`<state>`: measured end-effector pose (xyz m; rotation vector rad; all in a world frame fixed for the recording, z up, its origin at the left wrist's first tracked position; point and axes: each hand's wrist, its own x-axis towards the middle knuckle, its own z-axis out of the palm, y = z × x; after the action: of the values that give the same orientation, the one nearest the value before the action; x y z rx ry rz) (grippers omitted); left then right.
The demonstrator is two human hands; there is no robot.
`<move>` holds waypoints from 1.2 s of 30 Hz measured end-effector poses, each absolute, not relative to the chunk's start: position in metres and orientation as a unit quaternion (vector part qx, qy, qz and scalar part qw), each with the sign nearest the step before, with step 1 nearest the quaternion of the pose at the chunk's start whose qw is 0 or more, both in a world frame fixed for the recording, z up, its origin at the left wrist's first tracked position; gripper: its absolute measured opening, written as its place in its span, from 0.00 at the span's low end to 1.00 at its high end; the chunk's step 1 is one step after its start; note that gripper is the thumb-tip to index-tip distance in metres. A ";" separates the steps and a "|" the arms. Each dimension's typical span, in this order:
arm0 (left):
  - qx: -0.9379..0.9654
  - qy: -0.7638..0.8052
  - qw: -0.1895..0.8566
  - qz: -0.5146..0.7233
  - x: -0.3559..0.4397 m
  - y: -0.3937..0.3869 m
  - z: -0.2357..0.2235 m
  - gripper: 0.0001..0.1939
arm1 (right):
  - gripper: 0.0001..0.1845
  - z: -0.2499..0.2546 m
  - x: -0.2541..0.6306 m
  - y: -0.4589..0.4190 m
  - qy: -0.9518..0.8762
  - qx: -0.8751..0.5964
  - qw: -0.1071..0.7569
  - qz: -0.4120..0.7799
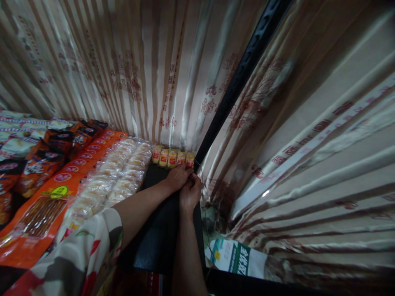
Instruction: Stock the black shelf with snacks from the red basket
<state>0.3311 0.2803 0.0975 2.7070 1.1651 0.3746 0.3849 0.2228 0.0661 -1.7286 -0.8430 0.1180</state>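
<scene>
Meeting beside post (pixel 238 82) (black), 2 hands (pixel 190 194)

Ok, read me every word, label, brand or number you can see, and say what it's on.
"全优双": white-and-green plastic bag; smaller print unreadable.
"福": pale pleated fabric curtain; other characters too blurred.
Too small or blurred: long orange plastic packet, black-and-orange snack bags, white-and-blue packets, clear-wrapped pale pieces, small yellow packets with red labels.
No number is readable.
</scene>
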 end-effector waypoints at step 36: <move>0.777 0.579 0.041 0.242 0.306 0.258 0.074 0.29 | 0.30 0.064 0.378 0.223 -0.523 -0.768 0.368 0.036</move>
<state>0.3058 0.2575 0.0736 2.3800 1.7722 0.7421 0.3776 0.2227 0.0637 -1.9719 -1.3417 0.0914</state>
